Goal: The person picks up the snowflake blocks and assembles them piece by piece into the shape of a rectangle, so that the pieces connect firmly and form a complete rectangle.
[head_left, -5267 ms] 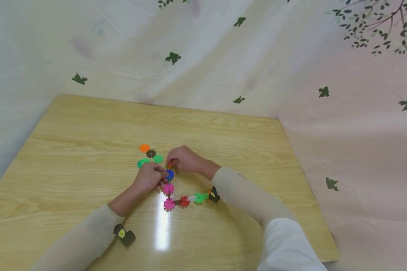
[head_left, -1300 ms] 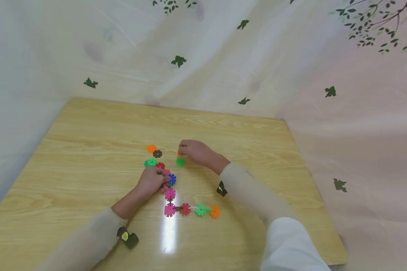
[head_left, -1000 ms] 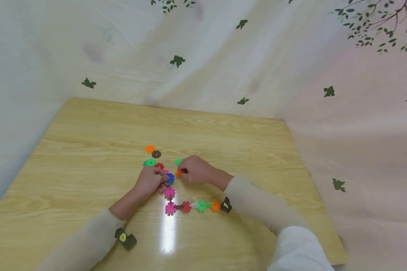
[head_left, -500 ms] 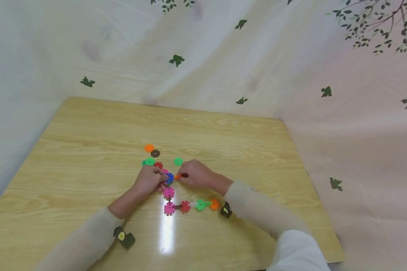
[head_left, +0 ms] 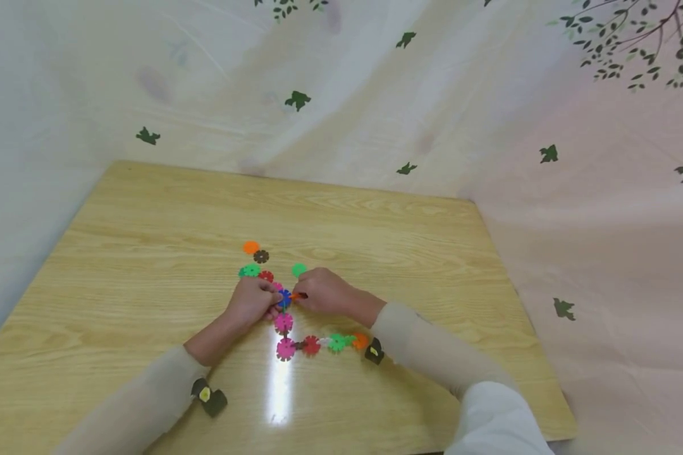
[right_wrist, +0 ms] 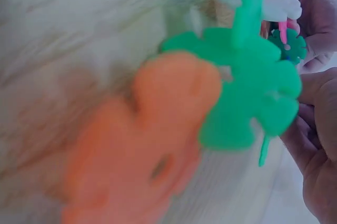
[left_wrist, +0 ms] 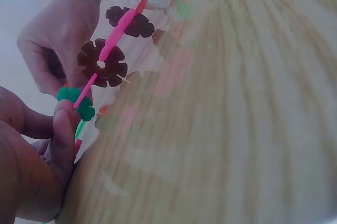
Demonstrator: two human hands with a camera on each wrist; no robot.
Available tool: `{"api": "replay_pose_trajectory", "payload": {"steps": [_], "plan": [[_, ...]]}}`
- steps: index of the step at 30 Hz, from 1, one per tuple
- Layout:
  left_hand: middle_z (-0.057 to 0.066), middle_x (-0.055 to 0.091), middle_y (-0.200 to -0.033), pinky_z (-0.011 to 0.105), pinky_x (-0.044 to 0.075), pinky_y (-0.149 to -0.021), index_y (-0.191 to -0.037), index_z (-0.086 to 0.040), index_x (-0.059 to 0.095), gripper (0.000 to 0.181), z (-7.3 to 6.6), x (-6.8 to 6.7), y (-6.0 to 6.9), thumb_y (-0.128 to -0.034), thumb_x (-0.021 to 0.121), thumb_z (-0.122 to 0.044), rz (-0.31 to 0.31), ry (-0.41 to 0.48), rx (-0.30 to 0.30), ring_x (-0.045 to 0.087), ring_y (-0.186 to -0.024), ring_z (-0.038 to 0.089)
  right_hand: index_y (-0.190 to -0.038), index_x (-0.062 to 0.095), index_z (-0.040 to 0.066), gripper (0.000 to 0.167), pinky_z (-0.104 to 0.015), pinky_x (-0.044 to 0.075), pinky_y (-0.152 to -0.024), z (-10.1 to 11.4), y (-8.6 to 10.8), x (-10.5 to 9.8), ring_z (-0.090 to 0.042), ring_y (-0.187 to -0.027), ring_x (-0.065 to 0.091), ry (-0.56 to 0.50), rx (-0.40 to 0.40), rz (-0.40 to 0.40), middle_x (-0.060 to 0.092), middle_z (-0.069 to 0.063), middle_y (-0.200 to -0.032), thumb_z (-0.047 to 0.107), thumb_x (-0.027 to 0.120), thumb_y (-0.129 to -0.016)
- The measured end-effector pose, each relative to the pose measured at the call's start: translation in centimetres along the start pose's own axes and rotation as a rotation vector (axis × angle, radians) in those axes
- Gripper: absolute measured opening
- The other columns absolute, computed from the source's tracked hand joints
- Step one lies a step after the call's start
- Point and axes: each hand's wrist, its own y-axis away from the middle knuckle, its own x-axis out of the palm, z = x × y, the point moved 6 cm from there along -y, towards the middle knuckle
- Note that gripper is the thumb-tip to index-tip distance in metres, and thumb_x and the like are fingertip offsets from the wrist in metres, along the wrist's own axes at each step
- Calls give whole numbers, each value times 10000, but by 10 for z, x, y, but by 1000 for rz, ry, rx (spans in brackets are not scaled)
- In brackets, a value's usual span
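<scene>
On the grained wooden table (head_left: 375,221), smooth plastic discs, notched like petals, were joined in an L-shaped chain (head_left: 285,349). At its far end, a blue disc (head_left: 285,298) was pinched by the left hand (head_left: 250,301), fingers curled. An orange disc (head_left: 296,296), seen edge-on, was pinched by the right hand (head_left: 326,292) against the blue rim; 1 second earlier, those 2 were held apart.

Around 1 blue disc (head_left: 285,298): 3 pink discs (head_left: 285,349), 3 brown discs (head_left: 260,256), 3 orange discs (head_left: 251,247), 2 red discs (head_left: 311,345), 1 white disc (right_wrist: 281,4); green discs (head_left: 337,342) overlap, count unclear.
</scene>
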Motion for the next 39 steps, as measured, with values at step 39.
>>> {"api": "replay_pose_trajectory", "payload": {"steps": [39], "plan": [[156,695,-761,238,561,-488,-1054,130,654,146,-5,-3,2,-973,611,16,33,-27,-58,621,-531,137,-1131,721,-40,195,-275,592,-623,-64,34,22,-138,-642,647,-1030,656,32,735,-82,-839,-26,660,-947]]}}
